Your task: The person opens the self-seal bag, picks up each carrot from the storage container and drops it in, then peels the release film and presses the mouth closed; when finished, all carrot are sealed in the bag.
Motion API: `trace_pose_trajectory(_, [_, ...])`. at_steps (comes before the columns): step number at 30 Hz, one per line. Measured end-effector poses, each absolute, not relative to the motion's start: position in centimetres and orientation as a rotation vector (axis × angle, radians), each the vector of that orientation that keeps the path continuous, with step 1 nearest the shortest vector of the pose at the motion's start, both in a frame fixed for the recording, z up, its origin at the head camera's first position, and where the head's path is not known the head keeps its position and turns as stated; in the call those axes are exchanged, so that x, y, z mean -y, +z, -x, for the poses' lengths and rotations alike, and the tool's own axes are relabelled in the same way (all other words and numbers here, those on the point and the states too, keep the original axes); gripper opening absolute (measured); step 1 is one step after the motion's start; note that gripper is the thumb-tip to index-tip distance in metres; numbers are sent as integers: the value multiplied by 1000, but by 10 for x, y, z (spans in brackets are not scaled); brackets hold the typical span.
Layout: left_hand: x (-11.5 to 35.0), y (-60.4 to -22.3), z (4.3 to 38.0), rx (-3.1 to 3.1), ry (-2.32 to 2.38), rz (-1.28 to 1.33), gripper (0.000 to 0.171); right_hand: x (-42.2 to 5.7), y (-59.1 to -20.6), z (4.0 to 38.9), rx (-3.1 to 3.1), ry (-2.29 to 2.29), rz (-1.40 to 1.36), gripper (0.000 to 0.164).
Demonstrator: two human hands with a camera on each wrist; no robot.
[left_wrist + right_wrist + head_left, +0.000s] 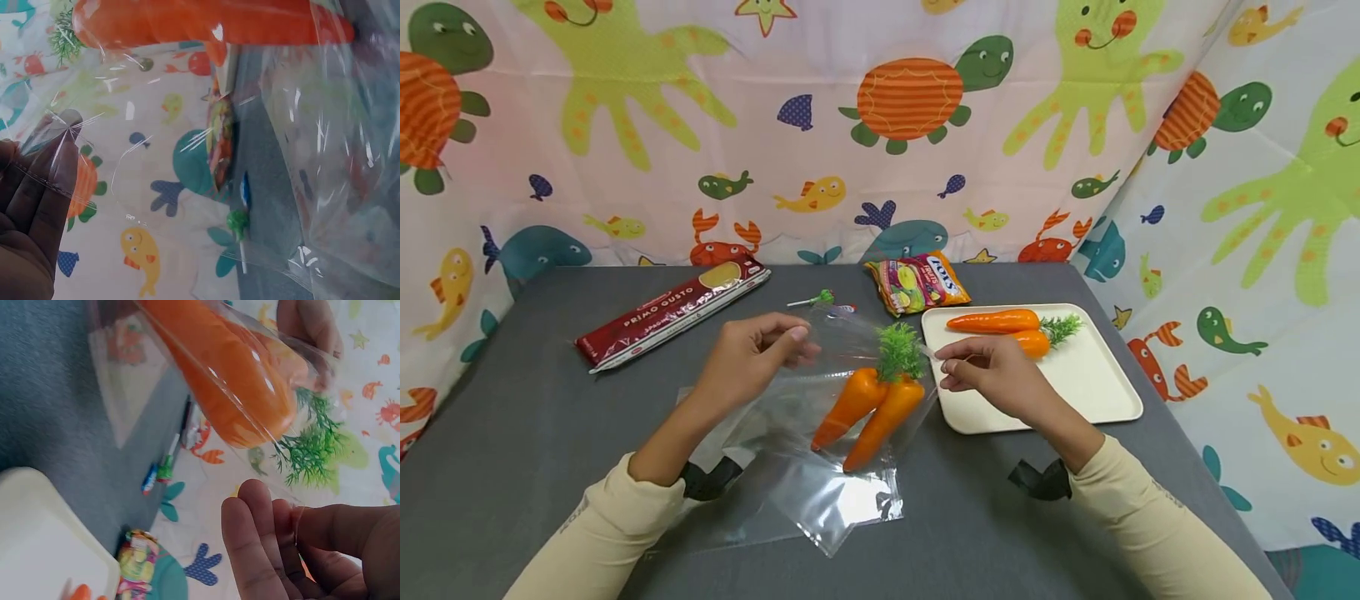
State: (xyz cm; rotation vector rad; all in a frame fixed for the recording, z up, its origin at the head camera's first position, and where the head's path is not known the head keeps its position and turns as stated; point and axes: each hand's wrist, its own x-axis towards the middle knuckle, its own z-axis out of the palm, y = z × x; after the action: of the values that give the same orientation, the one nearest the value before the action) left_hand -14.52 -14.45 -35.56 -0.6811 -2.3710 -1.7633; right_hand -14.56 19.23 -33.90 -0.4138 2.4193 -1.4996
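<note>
Dark grey bench (955, 550), matte top, far edge against back sheet (820, 50). Back sheet pinkish white, faint creases, hung as wall. Right sheet (1300, 350) whiter, meets back sheet at corner. Left sheet (445, 367) along other side. Sea print throughout: orange-striped turtles (910, 100), lime octopuses (1101, 67), red crabs (724, 252), blue-teal whales (553, 252), yellow fish (816, 195). Light soft, fairly even.

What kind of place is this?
Probably a makeshift tabletop recording or packing station, though the room beyond isn't visible: a gray table enclosed by sea-animal printed cloth, with two orange carrots in a clear plastic bag and more on a cream tray.
</note>
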Motion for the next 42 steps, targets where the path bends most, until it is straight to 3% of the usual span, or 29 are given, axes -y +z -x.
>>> trace_pose_trajectory(42, [147,-318,110,2017,-1672,851,16,-192,-260,125,-2738,-1336,653,18])
